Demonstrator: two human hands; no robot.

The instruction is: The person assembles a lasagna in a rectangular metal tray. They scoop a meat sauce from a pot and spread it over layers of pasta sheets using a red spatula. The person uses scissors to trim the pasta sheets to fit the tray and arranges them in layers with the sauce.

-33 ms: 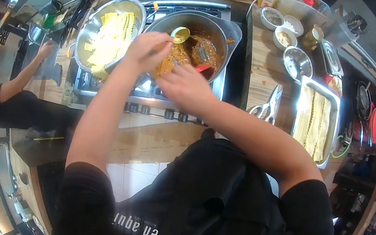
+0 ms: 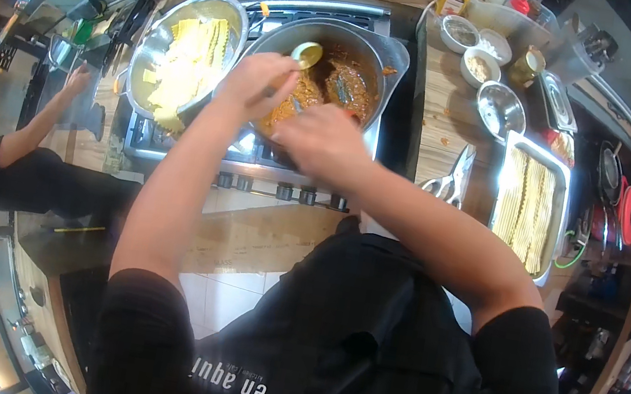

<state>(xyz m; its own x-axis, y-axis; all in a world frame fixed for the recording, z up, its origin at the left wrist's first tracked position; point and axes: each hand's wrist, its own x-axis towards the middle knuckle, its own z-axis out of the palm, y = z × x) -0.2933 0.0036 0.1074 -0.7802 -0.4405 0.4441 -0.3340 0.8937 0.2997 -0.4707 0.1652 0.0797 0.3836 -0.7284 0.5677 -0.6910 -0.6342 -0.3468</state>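
Observation:
My left hand point(image 2: 256, 80) is over the left side of a large grey pot point(image 2: 395, 60), closed on a small pale round cup point(image 2: 307, 54) tilted over the pot, its inside yellowish green. Chunky brown-orange sauce point(image 2: 347, 85) covers the pot's bottom, with dark green leaf-like pieces in it. Low over the pot's near rim, my right hand point(image 2: 323, 141) is closed. A red-ended utensil point(image 2: 354, 117), which looks like a spatula, shows beside its knuckles; the handle is hidden by the hand.
Left of the pot, a steel bowl point(image 2: 147, 43) holds pasta sheets point(image 2: 192, 64). On the right counter are scissors point(image 2: 452, 178), a steel tray point(image 2: 553, 237) of ruffled pasta sheets, a steel bowl point(image 2: 501, 110) and small ingredient bowls point(image 2: 479, 67). Another person point(image 2: 28, 170) stands at far left.
My right hand has shifted slightly right and up, the red utensil end shifting right too and showing less. The cup in my left hand has moved slightly right.

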